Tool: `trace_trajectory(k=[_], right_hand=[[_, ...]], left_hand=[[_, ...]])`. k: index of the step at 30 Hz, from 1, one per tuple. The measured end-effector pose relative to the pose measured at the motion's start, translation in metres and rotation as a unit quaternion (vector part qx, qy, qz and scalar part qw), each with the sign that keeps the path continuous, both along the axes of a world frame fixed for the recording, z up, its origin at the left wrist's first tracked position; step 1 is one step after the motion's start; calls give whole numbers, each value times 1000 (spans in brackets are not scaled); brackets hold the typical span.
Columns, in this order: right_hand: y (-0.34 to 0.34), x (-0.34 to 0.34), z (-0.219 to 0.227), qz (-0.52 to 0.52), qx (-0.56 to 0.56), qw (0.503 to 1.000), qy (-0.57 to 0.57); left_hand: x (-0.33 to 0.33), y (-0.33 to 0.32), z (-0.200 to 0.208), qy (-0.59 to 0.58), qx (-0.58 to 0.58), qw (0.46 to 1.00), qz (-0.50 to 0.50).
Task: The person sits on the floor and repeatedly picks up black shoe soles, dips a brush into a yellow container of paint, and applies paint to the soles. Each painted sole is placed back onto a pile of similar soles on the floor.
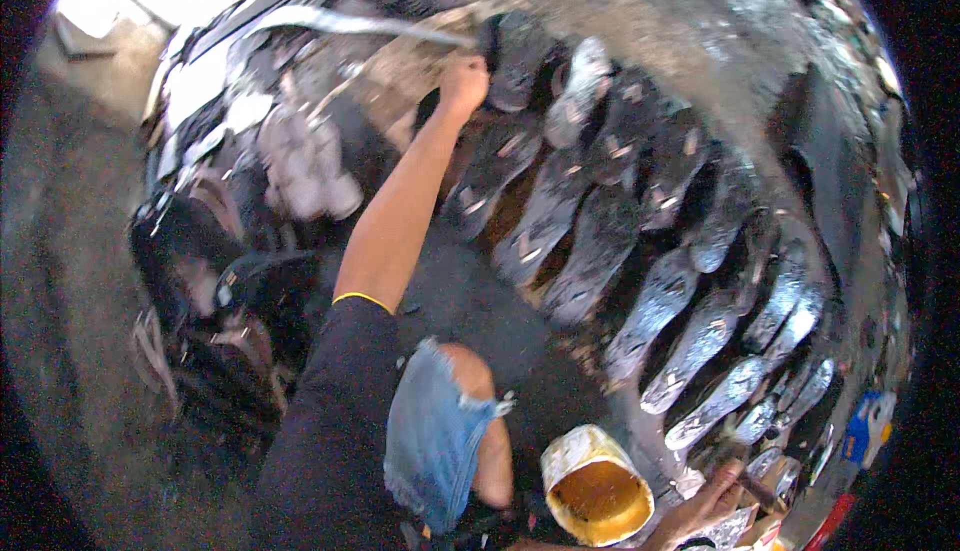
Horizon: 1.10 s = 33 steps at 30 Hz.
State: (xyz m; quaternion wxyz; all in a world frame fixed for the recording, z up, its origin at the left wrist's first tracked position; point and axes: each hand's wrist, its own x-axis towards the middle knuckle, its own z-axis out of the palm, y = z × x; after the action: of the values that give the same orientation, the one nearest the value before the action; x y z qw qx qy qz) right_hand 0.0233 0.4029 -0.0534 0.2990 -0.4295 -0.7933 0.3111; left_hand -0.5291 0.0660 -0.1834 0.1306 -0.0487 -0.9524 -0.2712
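Observation:
My left hand (465, 83) is closed in a fist, reaching far out past the left end of the rows of soles. A long pale strip (370, 26), smeared by motion, runs left from its fingertips and appears gripped there. Dark shoe soles (590, 241) lie side by side in slanting rows, several shiny and wet-looking. At the lower right my right hand (712, 506) is closed round a dark handle (762, 489), seemingly a brush; its head is hard to make out. Beside that hand stands a white tub (598, 486) with yellowish-brown paste inside.
Grey-white shoe parts (305, 166) and dark straps (225, 321) are heaped at the left. A brown sheet (410, 71) lies beyond my left forearm. My knee in torn jeans (440, 431) is near the tub. A blue packet (868, 429) lies at the right.

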Motion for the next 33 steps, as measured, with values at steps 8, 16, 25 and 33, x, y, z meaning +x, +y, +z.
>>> trace_trajectory(k=[8,16,25,33], right_hand=[[-2,133,16,-81,105,991,29],[-64,105,7,193,42,977,-81],[-20,161,3,4,-122,987,107],[-53,205,22,176,-275,944,39]], left_hand=[[63,-284,21,-91,-327,923,181],[124,-359,74,-107,-24,978,180],[522,-95,154,-28,-30,969,-243],[568,-58,132,-88,15,973,-214]])
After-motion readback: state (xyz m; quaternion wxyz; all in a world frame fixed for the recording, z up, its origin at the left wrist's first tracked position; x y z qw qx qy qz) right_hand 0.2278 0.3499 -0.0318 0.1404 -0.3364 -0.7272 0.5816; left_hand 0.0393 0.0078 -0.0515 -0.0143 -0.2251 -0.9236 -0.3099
